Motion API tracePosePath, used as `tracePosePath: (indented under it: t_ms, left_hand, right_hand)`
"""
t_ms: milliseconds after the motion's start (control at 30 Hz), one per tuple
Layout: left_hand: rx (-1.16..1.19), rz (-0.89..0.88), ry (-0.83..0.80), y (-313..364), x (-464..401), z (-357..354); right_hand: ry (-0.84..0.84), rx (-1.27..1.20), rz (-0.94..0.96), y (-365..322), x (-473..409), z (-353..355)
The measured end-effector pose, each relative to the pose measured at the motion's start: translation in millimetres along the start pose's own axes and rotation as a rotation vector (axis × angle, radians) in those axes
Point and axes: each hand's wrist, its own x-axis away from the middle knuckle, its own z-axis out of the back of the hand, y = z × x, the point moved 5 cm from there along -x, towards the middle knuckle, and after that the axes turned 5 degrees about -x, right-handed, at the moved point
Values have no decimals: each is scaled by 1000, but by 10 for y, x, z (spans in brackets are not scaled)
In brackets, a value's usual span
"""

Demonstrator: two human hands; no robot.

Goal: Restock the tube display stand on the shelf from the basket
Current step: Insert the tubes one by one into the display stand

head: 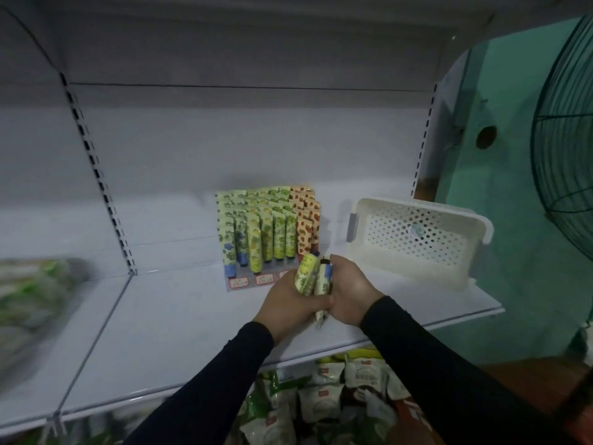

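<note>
Near the front edge of the smooth white metal shelf point(179, 316), we hold a few slim soft tubes point(313, 277), yellow-green printed ones, in both hands: our left hand point(296, 305) wraps their lower ends, our right hand point(349, 292) curls round their right side, each grip clamped on them. Behind stands the tiered display stand point(266, 232), packed with upright tubes; its price labels are unreadable. Toward the shelf's right edge sits the perforated white plastic basket point(414, 239), tilted.

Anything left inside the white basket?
The basket is tipped toward the camera; its perforated bottom shows bare apart from one small sticker. The near wall hides its lowest strip.
</note>
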Motion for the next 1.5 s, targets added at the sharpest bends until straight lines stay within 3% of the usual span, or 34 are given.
tracePosePath:
  t_ms: [200, 333, 600, 900, 1133, 1400, 1500]
  left_hand:
    - [123, 66, 12, -145, 15, 135]
    - [237, 64, -2, -179, 23, 186]
    - [337, 70, 81, -253, 8, 331]
    - [451, -53, 150, -221, 27, 319]
    - [487, -78, 248, -201, 1, 416]
    - [502, -119, 324, -146, 9, 604]
    - [445, -123, 317, -112, 24, 607]
  right_hand:
    - [-64, 77, -23, 3, 81, -6]
    - [-69, 202, 84, -49, 115, -4]
    - [-18, 220, 285, -251, 186, 38]
    - [202, 66, 342, -228, 170, 212]
    - [32, -124, 251, -213, 158, 149]
    - [-173, 296, 164, -118, 243, 84]
    - [-150, 413, 194, -177, 257, 75]
